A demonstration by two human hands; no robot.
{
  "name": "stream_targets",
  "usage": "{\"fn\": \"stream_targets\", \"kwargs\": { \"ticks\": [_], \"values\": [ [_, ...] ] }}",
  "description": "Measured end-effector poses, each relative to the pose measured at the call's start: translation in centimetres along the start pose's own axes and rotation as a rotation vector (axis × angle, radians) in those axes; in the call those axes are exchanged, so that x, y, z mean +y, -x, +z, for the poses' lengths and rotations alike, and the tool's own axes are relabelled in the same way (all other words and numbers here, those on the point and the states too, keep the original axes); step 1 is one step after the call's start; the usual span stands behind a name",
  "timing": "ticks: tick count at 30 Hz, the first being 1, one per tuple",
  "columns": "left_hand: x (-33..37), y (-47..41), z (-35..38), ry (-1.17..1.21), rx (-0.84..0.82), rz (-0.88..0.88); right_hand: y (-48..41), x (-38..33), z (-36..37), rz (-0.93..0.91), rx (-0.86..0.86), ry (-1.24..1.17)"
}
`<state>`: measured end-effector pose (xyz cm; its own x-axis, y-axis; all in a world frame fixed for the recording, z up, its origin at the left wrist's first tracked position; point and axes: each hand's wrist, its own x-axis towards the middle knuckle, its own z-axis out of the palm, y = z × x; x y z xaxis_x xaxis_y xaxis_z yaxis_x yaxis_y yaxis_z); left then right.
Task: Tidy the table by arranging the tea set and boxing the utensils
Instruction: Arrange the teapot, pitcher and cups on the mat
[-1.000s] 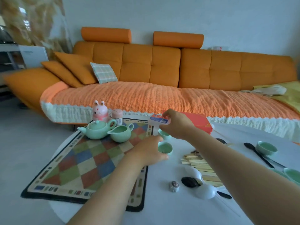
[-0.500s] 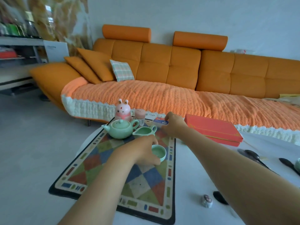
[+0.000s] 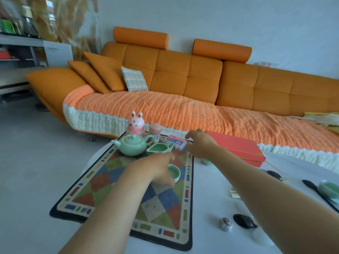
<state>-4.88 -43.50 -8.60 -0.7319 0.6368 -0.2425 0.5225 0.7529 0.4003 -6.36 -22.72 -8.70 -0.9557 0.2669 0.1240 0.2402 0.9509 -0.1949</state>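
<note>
My left hand (image 3: 157, 169) grips a small green teacup (image 3: 174, 173) from the side, low over the patterned mat (image 3: 165, 204). A green teapot (image 3: 133, 144) and a green pitcher (image 3: 159, 148) stand at the mat's far end. My right hand (image 3: 200, 145) reaches past them, fingers apart, its fingertips at the end of a small white and blue box (image 3: 176, 142) that lies on the mat's far corner. Part of another green cup (image 3: 206, 162) shows under my right wrist. A red box (image 3: 236, 147) lies shut on the white table (image 3: 211, 198).
A pink bunny figure (image 3: 135, 126) and a pink jar (image 3: 155, 132) stand behind the teapot. Black spoons (image 3: 244, 221), a green cup (image 3: 328, 187), wooden chopsticks (image 3: 234, 194) and a small wrapped piece (image 3: 226, 224) lie to the right. An orange sofa (image 3: 183, 79) runs behind the table.
My left hand carried the teacup from the bare table onto the mat. My right hand brought the small box forward and set it on the mat's far corner. The view swung left.
</note>
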Motion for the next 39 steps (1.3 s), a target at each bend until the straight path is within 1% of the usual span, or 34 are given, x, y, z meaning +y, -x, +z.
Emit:
{"fn": "stream_targets", "kwargs": {
  "ticks": [4, 7, 10, 12, 16, 18, 22, 27, 30, 34, 39],
  "values": [
    [1.2, 0.2, 0.7, -0.014, 0.01, -0.004, 3.0, 3.0, -1.2, 0.036, 0.034, 0.121],
    [1.6, 0.4, 1.1, -0.034, 0.041, -0.008, 4.6, 4.2, -1.2, 0.083, -0.02, 0.184],
    [1.8, 0.6, 1.2, -0.041, 0.065, -0.008, 5.2, 4.6, -0.2, 0.083, -0.079, 0.119],
    [1.7, 0.7, 1.2, -0.029, 0.075, -0.005, 5.3, 4.6, 0.2, 0.098, -0.075, 0.064],
    [1.2, 1.3, 1.2, -0.004, 0.083, -0.009, 6.0, 3.8, 0.0, 0.157, -0.081, -0.154],
    [0.5, 1.5, 1.0, 0.011, 0.089, -0.017, 6.6, 2.9, -0.6, 0.116, -0.082, -0.21],
    [-1.0, 2.2, 0.9, 0.009, 0.115, -0.044, 8.3, -0.1, -1.4, -0.042, -0.095, -0.244],
    [-3.5, 4.0, 1.1, 0.011, 0.208, -0.101, 10.4, -4.0, -0.8, -0.201, -0.194, -0.19],
    [-4.9, 5.4, 1.0, 0.058, 0.299, -0.117, 11.3, -6.0, 0.5, -0.234, -0.239, -0.208],
    [-7.0, 6.3, 1.0, 0.19, 0.433, -0.145, 11.7, -7.8, 1.8, -0.187, -0.153, -0.335],
    [-8.9, 6.4, 1.0, 0.214, 0.533, -0.234, 11.8, -8.7, 3.2, -0.097, -0.119, -0.437]
  ]
}}
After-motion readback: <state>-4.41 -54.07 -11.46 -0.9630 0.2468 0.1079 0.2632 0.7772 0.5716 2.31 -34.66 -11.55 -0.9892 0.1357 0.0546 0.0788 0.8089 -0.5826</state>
